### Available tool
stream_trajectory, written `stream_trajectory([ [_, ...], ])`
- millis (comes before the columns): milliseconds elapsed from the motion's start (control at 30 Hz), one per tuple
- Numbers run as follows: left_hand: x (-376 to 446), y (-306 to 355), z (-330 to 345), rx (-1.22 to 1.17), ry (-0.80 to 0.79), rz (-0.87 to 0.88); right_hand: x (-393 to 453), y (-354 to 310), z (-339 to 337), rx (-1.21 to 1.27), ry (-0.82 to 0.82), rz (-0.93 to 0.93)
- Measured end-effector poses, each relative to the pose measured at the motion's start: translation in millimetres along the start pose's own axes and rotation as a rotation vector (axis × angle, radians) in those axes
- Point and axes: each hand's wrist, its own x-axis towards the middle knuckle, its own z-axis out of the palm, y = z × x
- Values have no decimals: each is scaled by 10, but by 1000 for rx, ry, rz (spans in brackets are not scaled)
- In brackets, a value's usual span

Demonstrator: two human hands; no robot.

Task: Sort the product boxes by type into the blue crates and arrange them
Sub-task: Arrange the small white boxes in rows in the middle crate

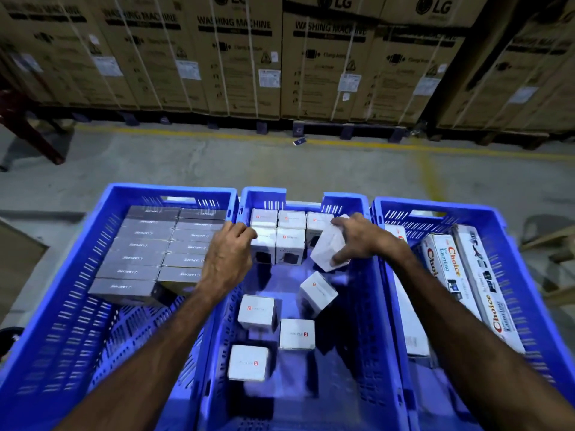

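Three blue crates stand side by side. The left crate [46,321] holds two rows of flat grey boxes [140,244]. In the middle crate [364,321] small white boxes [291,219] are stacked at the far end, and several loose white boxes [256,311] lie on its floor. My right hand [357,237] grips a tilted white box [326,248] above the stack's right side. My left hand [227,256] rests with curled fingers on the front left box of the stack. The right crate [504,231] carries long white "Choice" boxes [448,275].
Large LG washing machine cartons [311,63] on pallets line the back wall beyond a yellow floor line [435,150]. A red frame [28,129] stands at the far left. A small object [299,141] lies on the grey concrete floor.
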Motion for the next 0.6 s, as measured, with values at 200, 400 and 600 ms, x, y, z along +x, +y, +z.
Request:
stream_trajectory([
  [200,-127,236,-80,-182,-34,19,-337,-44,-73,891,-57,-29],
  [400,-153,528,-230,-647,-256,-109,-572,-229,256,1612,-259,-46],
  [600,-71,665,-336,-988,-300,-263,-683,-363,423,1721,-307,-22],
])
